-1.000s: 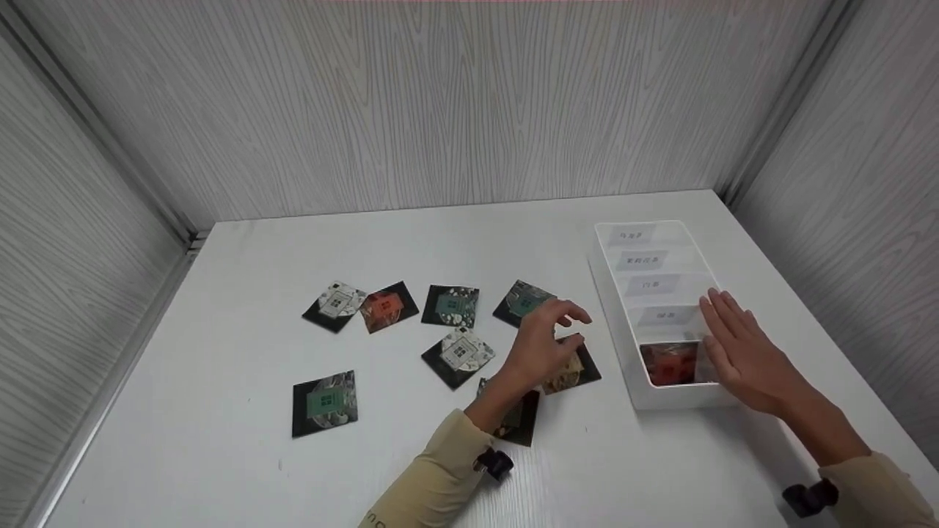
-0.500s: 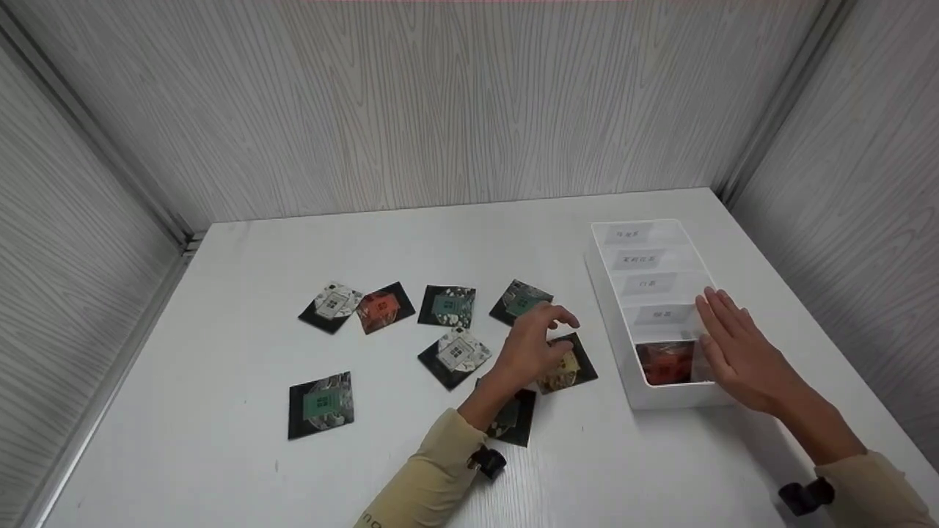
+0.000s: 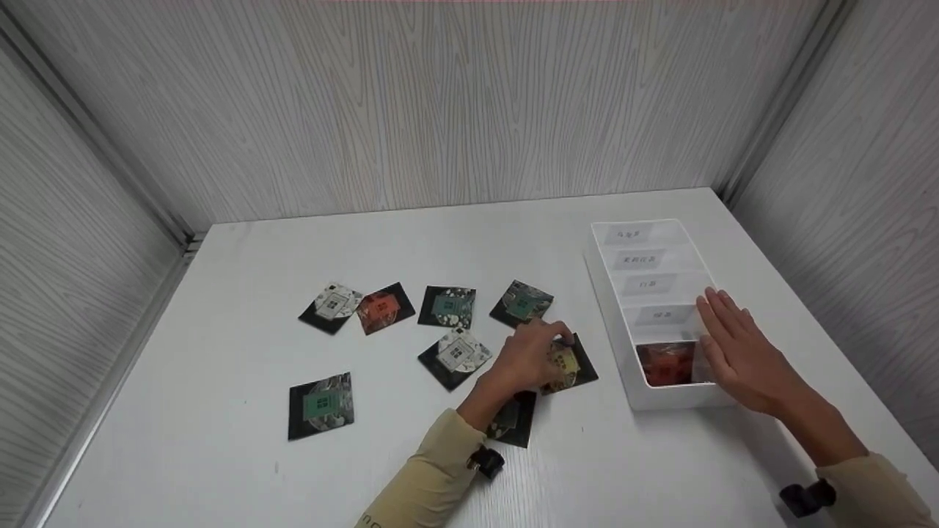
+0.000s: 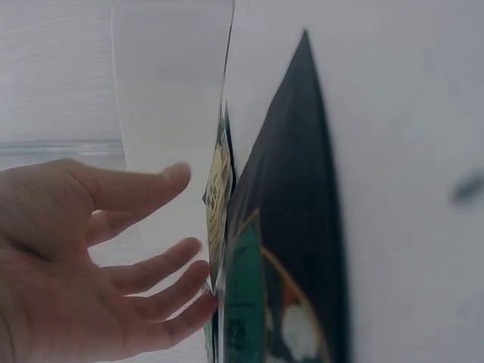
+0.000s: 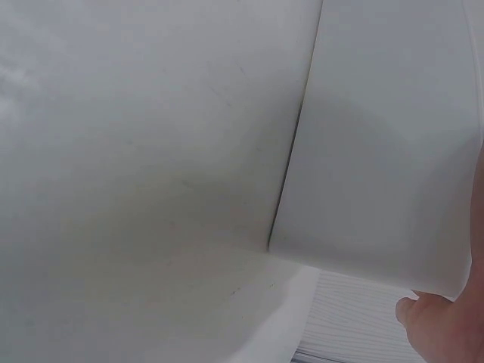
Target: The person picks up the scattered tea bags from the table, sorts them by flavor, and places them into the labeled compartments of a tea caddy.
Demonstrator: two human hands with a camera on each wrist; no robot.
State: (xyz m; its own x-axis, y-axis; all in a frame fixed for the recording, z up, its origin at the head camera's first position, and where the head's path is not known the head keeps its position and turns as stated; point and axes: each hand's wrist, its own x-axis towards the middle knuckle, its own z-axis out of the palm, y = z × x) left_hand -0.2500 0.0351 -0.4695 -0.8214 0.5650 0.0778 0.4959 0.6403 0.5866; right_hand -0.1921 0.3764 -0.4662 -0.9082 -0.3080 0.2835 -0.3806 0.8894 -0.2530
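Note:
Over a black tea packet with a yellow label (image 3: 585,369) is my left hand (image 3: 522,361), thumb and fingers spread apart around it. In the left wrist view a gap shows between the thumb and the yellow-labelled packet (image 4: 218,198); whether the lower fingertips touch it I cannot tell. A green-labelled packet (image 3: 517,425) lies partly beneath my left wrist. My right hand (image 3: 748,359) rests with straight fingers on the right side of a white divided box (image 3: 682,398). A red-labelled packet (image 3: 666,364) lies in the box's nearest compartment.
More packets lie flat on the white table: green-labelled ones (image 3: 447,306) (image 3: 522,302) (image 3: 321,405), white-labelled ones (image 3: 455,356) (image 3: 331,306), and a red-labelled one (image 3: 386,308). Paper labels (image 3: 637,259) mark the box's compartments. Grey wood-grain panels (image 3: 440,110) enclose the table's back and sides.
My left hand has lowered toward the yellow-labelled packet, its fingers moving down around it. The right hand stays at the box. The packets lie where they were.

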